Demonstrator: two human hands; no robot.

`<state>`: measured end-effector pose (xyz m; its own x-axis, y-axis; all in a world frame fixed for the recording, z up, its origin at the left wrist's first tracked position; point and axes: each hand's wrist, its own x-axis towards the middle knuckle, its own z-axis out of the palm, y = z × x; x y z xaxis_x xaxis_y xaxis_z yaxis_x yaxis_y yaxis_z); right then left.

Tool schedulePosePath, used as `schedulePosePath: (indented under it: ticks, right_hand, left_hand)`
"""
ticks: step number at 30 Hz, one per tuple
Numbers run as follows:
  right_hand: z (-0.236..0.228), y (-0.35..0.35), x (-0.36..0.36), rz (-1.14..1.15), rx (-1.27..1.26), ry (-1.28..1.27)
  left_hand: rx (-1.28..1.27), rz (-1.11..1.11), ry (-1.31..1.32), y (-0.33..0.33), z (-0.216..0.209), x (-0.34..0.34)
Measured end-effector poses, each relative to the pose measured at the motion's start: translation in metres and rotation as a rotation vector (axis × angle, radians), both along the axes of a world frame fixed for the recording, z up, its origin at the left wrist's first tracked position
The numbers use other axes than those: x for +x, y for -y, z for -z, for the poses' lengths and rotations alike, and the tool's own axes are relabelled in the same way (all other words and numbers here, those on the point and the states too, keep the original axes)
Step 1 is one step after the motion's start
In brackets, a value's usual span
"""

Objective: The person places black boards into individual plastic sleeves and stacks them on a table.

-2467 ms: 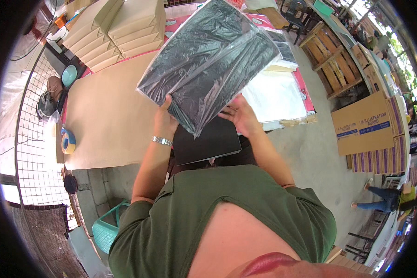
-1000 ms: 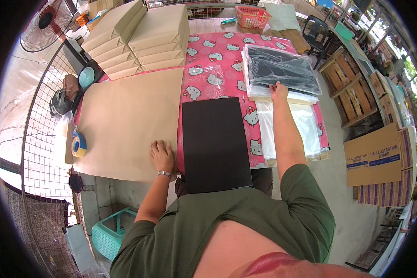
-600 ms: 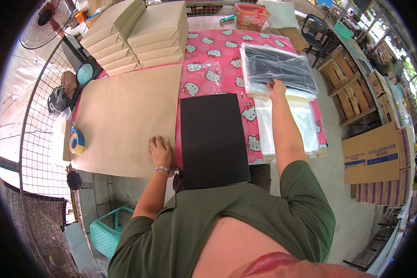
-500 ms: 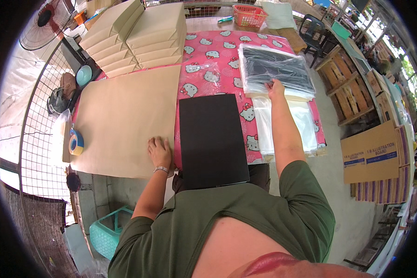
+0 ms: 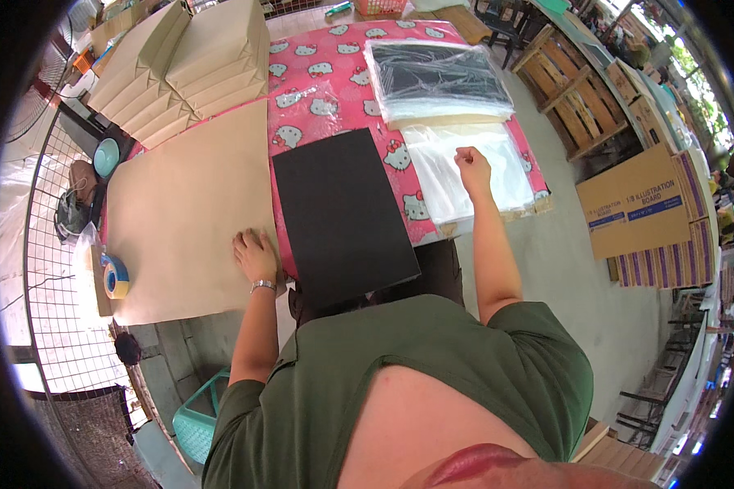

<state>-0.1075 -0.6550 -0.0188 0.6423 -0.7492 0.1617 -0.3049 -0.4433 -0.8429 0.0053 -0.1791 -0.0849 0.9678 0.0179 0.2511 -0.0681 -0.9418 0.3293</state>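
Observation:
My left hand (image 5: 255,254) lies flat with its fingers stretched on a large brown paper sheet (image 5: 187,220) at the left of the table. My right hand (image 5: 475,171), its fingers curled closed, is over the stack of clear plastic sleeves (image 5: 444,196) at the right; whether it pinches anything is too small to see. Between my hands rests a black board (image 5: 342,212), its near end reaching past the table edge toward me. Beyond the sleeves sits a pile of black sheets in clear plastic (image 5: 440,77).
Folded brown paper stacks (image 5: 220,57) rise at the far left. A blue tape roll (image 5: 115,277) stands at the left edge, near a teal bowl (image 5: 106,156). The tablecloth (image 5: 322,69) is pink. A wooden crate (image 5: 575,90) and cardboard boxes (image 5: 636,204) are to the right.
My right hand has left the plastic-wrapped pile and drawn back toward me over the clear sleeves. My left hand stays on the brown paper. The whole view has shifted and tilted.

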Motion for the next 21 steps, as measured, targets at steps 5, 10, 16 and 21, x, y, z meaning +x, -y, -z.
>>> schedulePosePath:
  ticks: [5, 10, 16, 21]
  right_hand:
    - [0.013, 0.005, -0.037, -0.272, -0.149, -0.269]
    - [-0.020, 0.035, 0.012, -0.229, -0.545, 0.012]
    - [-0.012, -0.007, 0.015, -0.646, -0.300, -0.426]
    - [0.024, -0.012, -0.041, -0.586, -0.302, -0.622]
  left_hand:
    - [-0.030, 0.041, 0.006, -0.004, 0.003, 0.002]
    - [-0.013, 0.028, 0.006, -0.003, 0.004, 0.001]
    - [-0.008, 0.013, -0.050, -0.001, -0.003, 0.001]
    - [0.005, 0.005, -0.060, -0.002, -0.008, -0.003]
